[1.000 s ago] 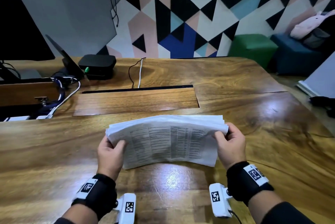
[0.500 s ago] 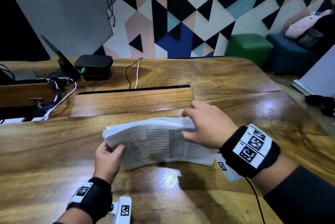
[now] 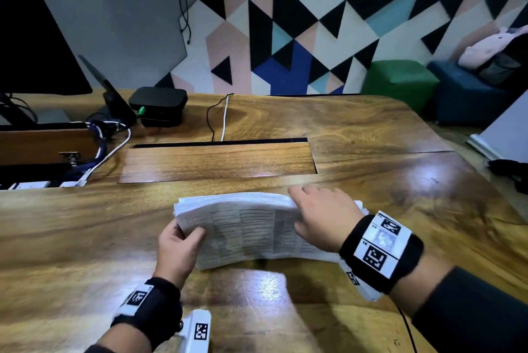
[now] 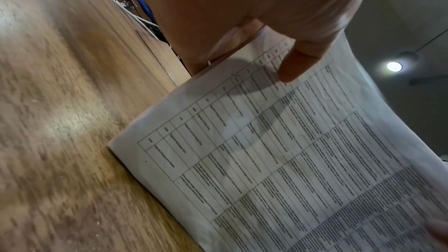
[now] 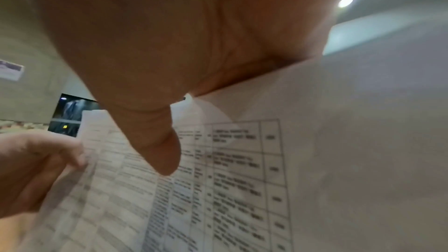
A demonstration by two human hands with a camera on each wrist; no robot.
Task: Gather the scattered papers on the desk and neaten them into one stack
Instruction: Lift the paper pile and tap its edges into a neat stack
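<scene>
Head view first: I've got the whole stack of papers [image 3: 248, 227] stood on its long bottom edge on the desk [image 3: 385, 181], toward the near edge and roughly mid-width, so the sheets can settle flush. My left hand [image 3: 178, 249] pinches the left end, thumb on the printed face, fingers behind. My right hand [image 3: 323, 217] lies over the top edge near the right end with the fingers fairly straight, more pressing than gripping, I reckon to level the tops

Left wrist view: thumb [image 4: 298, 64] flat on the table print, bottom corner of the stack touching the wood

Right wrist view: thumb [image 5: 160, 150] on the front sheet, palm over the top edge; the other fingers are hidden behind the paper, so how tightly they curl I can't tell
</scene>
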